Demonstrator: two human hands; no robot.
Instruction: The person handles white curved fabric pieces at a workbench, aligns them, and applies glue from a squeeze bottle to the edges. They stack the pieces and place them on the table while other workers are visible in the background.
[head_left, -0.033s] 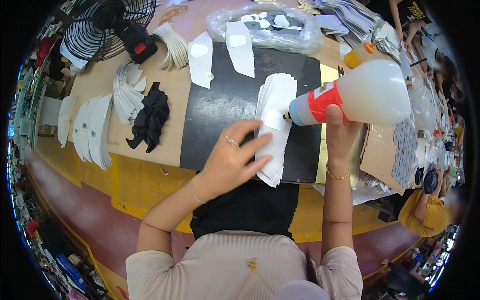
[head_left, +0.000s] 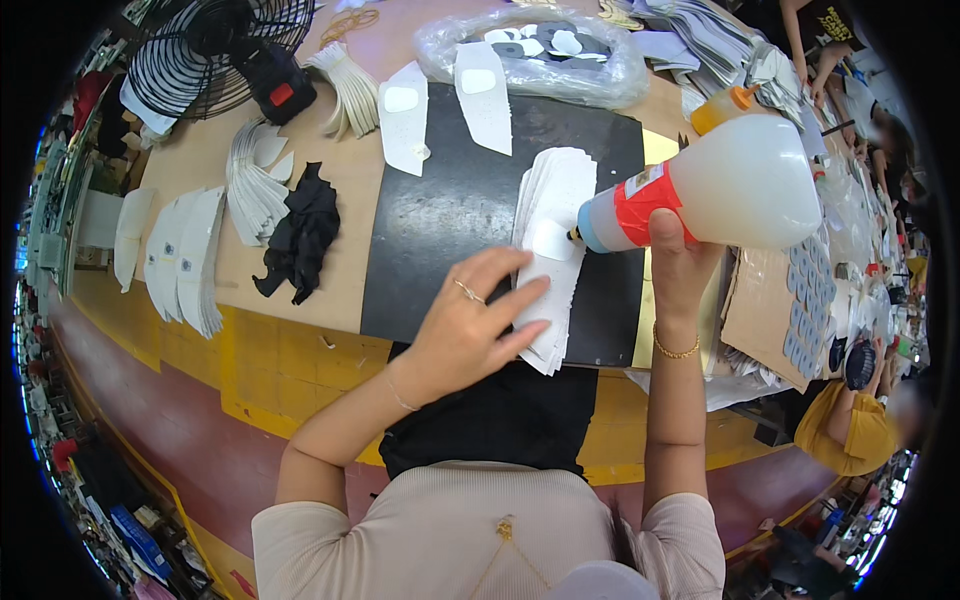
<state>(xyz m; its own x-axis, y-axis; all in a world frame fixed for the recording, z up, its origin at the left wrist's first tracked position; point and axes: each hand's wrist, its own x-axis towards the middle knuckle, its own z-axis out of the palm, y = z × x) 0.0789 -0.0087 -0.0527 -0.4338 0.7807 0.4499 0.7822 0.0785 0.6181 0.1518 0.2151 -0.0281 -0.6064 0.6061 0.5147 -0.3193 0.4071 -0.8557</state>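
My right hand [head_left: 685, 262] grips a translucent squeeze bottle [head_left: 745, 185] holding a whitish liquid, with red tape and a blue collar. The bottle is tipped sideways, and its dark nozzle points left at a small white patch [head_left: 550, 241] on a stack of long white pieces [head_left: 560, 185]. Fingers spread, my left hand [head_left: 465, 325] reaches over the left edge of that stack; whether its fingertips press on it I cannot tell. Beneath the stack is a black mat [head_left: 440, 240]. Two single white pieces, one left [head_left: 404, 130] and one right [head_left: 484, 110], lie at its far edge, each bearing a patch.
A black fan [head_left: 215, 60] stands far left. Bundled white strips [head_left: 262, 190] and a black cloth [head_left: 303, 235] lie left of the mat. Behind it is a plastic bag [head_left: 625, 75] of cut pieces. A yellow bottle [head_left: 718, 110] and cardboard with grey rounds [head_left: 765, 300] are at right.
My left hand has shifted very slightly toward me over the stack. The bottle and my right hand stay nearly where they were.
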